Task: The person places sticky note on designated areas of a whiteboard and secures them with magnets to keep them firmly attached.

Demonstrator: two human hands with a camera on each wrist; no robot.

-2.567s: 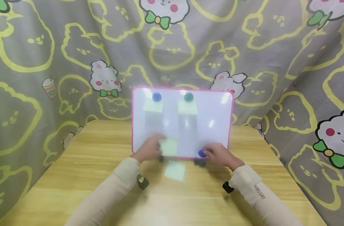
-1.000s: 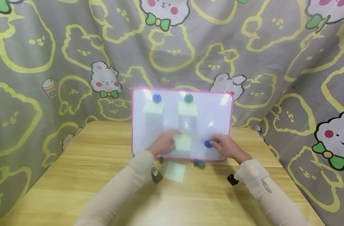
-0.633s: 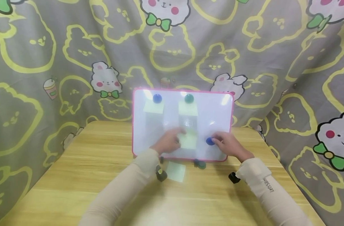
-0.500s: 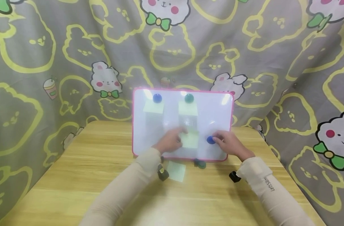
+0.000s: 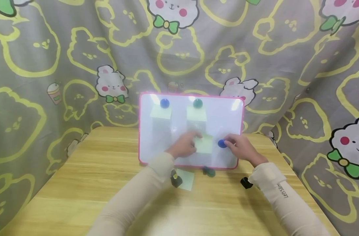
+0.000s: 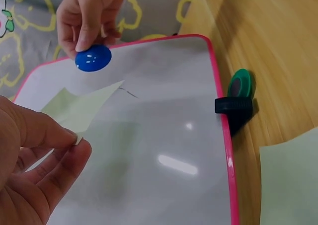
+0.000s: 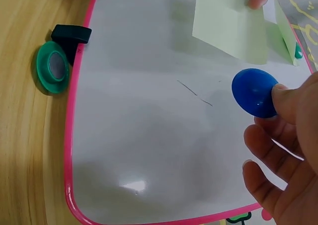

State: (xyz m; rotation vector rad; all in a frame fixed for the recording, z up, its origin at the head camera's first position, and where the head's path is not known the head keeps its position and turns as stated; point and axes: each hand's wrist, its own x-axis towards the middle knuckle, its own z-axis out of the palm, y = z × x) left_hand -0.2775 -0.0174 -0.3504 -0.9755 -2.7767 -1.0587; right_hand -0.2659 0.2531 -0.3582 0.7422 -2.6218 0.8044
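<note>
In the head view, my left hand (image 5: 183,144) pinches a pale yellow-green paper note (image 5: 204,144) by its edge, between thumb and fingertip. The note hangs in front of a pink-rimmed whiteboard (image 5: 159,144). Close by on the right, my right hand (image 5: 243,150) holds a round blue magnet (image 7: 253,92) between thumb and fingers, its domed side visible. Magnet and note are apart in the right wrist view. Higher on the board, a blue magnet (image 5: 164,103) sits over one note (image 5: 161,113), and a green magnet (image 5: 198,103) over another note (image 5: 196,114).
A loose pale note (image 5: 187,179) lies on the wooden table (image 5: 79,196) before the board. Beside it lies a green magnet (image 7: 52,67), close to a black foot (image 7: 71,34) at the board's lower edge. A patterned curtain (image 5: 132,49) hangs behind.
My left hand has carried the note rightward along the board and slightly up. The right hand, still holding the blue magnet, has risen and shifted a little right.
</note>
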